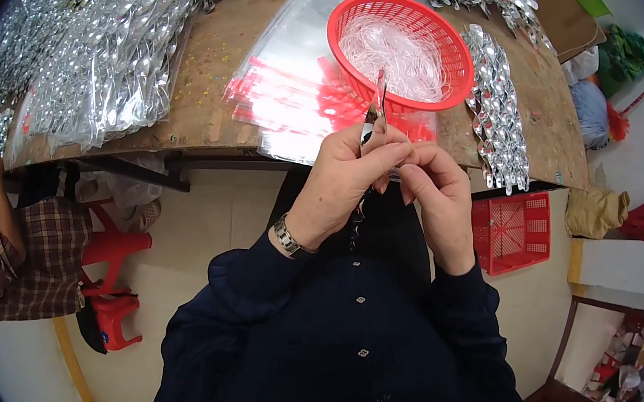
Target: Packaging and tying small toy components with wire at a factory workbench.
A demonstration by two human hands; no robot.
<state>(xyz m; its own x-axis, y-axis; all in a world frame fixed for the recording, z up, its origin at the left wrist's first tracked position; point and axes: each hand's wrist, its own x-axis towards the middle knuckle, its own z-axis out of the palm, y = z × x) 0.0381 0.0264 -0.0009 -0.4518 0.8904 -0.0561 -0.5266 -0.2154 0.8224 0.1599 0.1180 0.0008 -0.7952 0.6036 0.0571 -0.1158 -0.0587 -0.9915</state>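
At the table's near edge, my left hand (344, 182), with a metal watch at the wrist, is closed on a shiny silver twisted strip (370, 125). The strip pokes up past the thumb, and its lower part hangs below the hand. My right hand (442, 200) pinches thumb to fingers against the left fingertips; whatever is in that pinch is too small or hidden. Just beyond the hands, a red plastic basket (458, 45) holds a tangle of pale thin cord (397, 57). Under and beside it lie clear plastic bags (282, 52) with red ends.
A bundle of silver twisted strips (495, 109) lies right of the basket. Larger silver piles (117, 65) cover the table's far left and far right. Below the table stands a red crate (513, 233). At left, a person in a checked shirt (28, 256) works near red stools (112, 245).
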